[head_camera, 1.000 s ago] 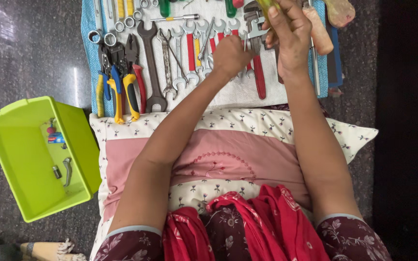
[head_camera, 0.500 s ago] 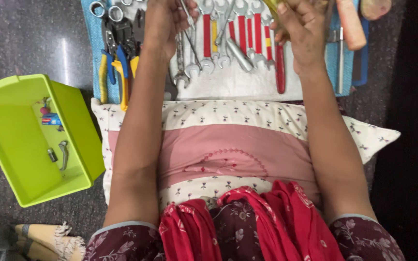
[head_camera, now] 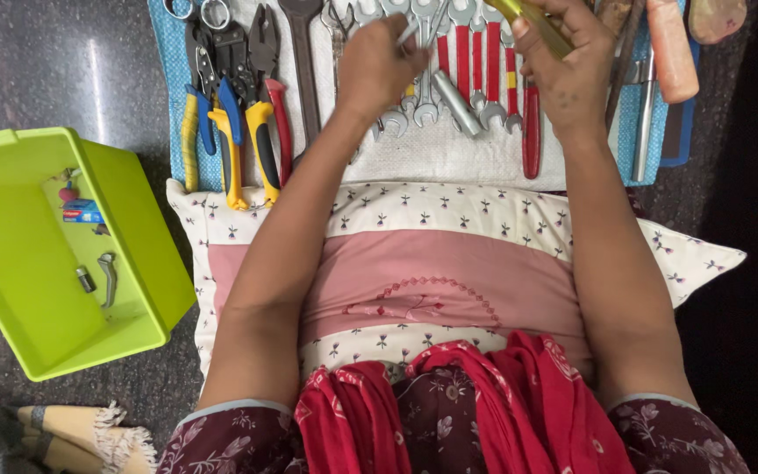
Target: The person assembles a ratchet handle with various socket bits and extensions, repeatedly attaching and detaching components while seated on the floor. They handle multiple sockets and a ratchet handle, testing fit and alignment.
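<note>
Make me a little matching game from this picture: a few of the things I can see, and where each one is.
Things:
1. bin
2. pliers
3. pillow
4. yellow-green tool

Places:
A. in the right hand
B. on the person's lap, under both forearms
C. on the dark floor at the left
D. on the left part of the blue cloth

Pairs: 1-C, 2-D, 3-B, 4-A

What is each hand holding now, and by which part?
The right hand grips a yellow-green handled tool by its handle. The left hand pinches a thin silver metal tool; which part cannot be told.
</note>
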